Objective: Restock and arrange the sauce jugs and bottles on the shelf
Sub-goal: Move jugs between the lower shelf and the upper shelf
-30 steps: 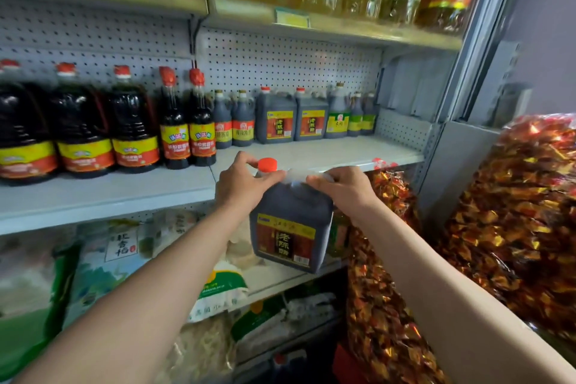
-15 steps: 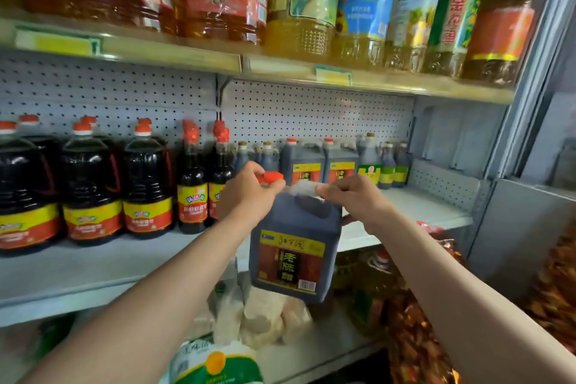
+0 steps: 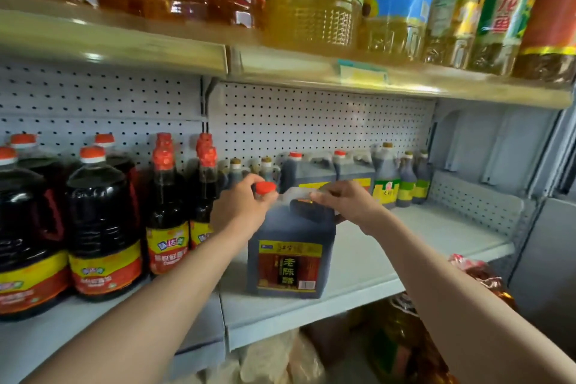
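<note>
Both of your hands grip the top of a square dark vinegar jug (image 3: 290, 256) at the center of the frame: your left hand (image 3: 238, 210) curls beside its red cap (image 3: 265, 188), your right hand (image 3: 349, 203) closes over the pale handle at its shoulder. From the head view, the jug stands upright near the front edge of the grey middle shelf (image 3: 367, 277), its yellow and red label facing you. At the left of the frame stand large round soy sauce jugs (image 3: 99, 227) with red caps, and just right of them two tall slim bottles (image 3: 166, 212) with red foil necks. Behind your hands, against the white pegboard (image 3: 311, 121), sit two matching square jugs (image 3: 307, 171) and several small green-labelled bottles (image 3: 405, 184). Across the top of the frame, cooking oil bottles (image 3: 314, 0) line the upper shelf. At the lower right, a bag of wrapped sweets (image 3: 480, 277) shows beyond the shelf edge.
</note>
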The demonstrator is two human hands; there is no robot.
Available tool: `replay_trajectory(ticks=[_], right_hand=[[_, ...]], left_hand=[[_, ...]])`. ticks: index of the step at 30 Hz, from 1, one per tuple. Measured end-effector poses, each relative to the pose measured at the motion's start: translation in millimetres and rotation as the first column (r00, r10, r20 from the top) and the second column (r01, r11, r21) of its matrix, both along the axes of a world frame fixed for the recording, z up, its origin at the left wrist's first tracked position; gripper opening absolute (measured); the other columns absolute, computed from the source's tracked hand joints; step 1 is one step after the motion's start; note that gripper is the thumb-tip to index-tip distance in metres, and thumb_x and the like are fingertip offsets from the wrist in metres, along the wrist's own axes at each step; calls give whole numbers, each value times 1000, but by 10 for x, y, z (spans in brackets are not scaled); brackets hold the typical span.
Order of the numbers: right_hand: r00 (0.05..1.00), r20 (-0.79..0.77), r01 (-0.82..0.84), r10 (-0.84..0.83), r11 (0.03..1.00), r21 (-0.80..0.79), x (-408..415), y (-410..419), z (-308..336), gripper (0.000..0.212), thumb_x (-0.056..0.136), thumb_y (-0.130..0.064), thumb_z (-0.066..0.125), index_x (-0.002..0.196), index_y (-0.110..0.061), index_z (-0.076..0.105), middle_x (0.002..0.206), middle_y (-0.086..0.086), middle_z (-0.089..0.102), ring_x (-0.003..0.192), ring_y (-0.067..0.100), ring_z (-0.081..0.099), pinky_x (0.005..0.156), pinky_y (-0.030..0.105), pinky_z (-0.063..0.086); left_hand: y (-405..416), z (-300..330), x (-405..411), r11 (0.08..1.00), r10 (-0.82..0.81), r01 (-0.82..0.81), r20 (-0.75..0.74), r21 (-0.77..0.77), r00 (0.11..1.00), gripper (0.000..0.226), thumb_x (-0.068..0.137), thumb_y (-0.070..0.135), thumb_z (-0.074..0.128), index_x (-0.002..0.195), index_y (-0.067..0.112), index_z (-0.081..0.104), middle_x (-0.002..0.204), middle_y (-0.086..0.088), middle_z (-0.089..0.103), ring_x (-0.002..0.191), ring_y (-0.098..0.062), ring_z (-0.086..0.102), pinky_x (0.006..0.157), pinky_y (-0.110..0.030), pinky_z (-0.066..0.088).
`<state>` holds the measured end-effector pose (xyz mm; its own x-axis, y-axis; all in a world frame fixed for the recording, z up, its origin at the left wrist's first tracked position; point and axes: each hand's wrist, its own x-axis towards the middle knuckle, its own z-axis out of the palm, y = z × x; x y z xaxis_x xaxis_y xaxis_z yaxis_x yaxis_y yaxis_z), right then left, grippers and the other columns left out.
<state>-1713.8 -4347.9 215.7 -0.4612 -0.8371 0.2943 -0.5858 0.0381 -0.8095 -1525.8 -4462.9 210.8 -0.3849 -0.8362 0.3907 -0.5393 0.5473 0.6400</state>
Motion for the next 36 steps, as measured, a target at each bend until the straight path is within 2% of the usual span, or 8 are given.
replay_trajectory(ticks=[4, 9, 15, 20, 26, 32, 34, 36], right_hand=[[996, -70, -56, 59, 997, 45, -150, -141, 26, 22, 96, -30, 67, 79, -16, 69, 73, 9, 52, 69, 15, 54, 61, 37, 56], [993, -96, -56, 62, 996, 66, -245, -242, 25, 33, 97, -32, 64, 97, 1, 68, 82, 12, 51, 76, 19, 52, 57, 31, 54], [995, -89, -26, 34, 996, 88, -396, -359, 14, 32, 94, -43, 65, 95, -12, 72, 80, 10, 64, 76, 19, 57, 63, 42, 55], [987, -158, -2, 14, 997, 79, -487, -442, -12, 35, 90, -49, 65, 94, -16, 74, 89, 17, 70, 78, 33, 66, 63, 54, 59], [985, -169, -20, 23, 1000, 20, -737, -427, -29, 29, 97, -33, 65, 89, -6, 72, 60, 1, 58, 61, 17, 51, 58, 35, 46], [965, -237, 95, -110, 993, -75, -1122, -328, -34, 16, 96, -20, 66, 101, -7, 74, 83, -4, 65, 76, 10, 52, 73, 33, 44], [946, -289, 173, -147, 983, 66, -1249, -297, -21, 38, 87, -23, 77, 123, -17, 66, 105, 2, 66, 85, 14, 55, 78, 32, 47], [899, -424, 230, -112, 944, 239, -1365, -283, -51, 95, 70, -23, 91, 150, -22, 40, 141, 5, 51, 111, 19, 55, 94, 32, 47]], left_hand=[[-263, -4, -37, 975, -208, 199, 96, 100, 973, 67, 71, 59, 80, 125, 39, 46, 108, 5, 61, 96, -24, 62, 81, -36, 53], [-395, -111, -121, 959, -280, 258, 259, 119, 924, 113, 59, 44, 93, 145, 36, 21, 129, -4, 59, 112, -31, 60, 88, -39, 52], [-514, -94, -202, 967, -235, 198, 270, 159, 934, 103, 54, 51, 92, 138, 18, 41, 138, -5, 55, 123, -29, 53, 84, -32, 43], [-562, -87, -237, 967, -231, 193, 260, 164, 938, 106, 53, 54, 91, 139, 17, 42, 139, -4, 54, 124, -28, 53, 87, -35, 45], [-412, -183, -492, 988, -156, 148, 271, 51, 950, 97, 52, 60, 90, 127, 17, 44, 131, -6, 60, 119, -32, 58, 91, -40, 52], [-232, -297, -1173, 991, -132, 134, 189, 3, 973, 93, 59, 51, 90, 127, 15, 38, 134, -7, 53, 117, -34, 59, 80, -41, 47], [-207, -311, -1376, 992, -125, 127, 189, 4, 974, 97, 63, 48, 90, 135, 14, 35, 139, -8, 49, 120, -34, 58, 82, -42, 47], [-217, -307, -1523, 990, -139, 139, 169, 15, 976, 101, 67, 44, 89, 142, 11, 30, 145, -9, 44, 124, -35, 55, 89, -43, 48]])
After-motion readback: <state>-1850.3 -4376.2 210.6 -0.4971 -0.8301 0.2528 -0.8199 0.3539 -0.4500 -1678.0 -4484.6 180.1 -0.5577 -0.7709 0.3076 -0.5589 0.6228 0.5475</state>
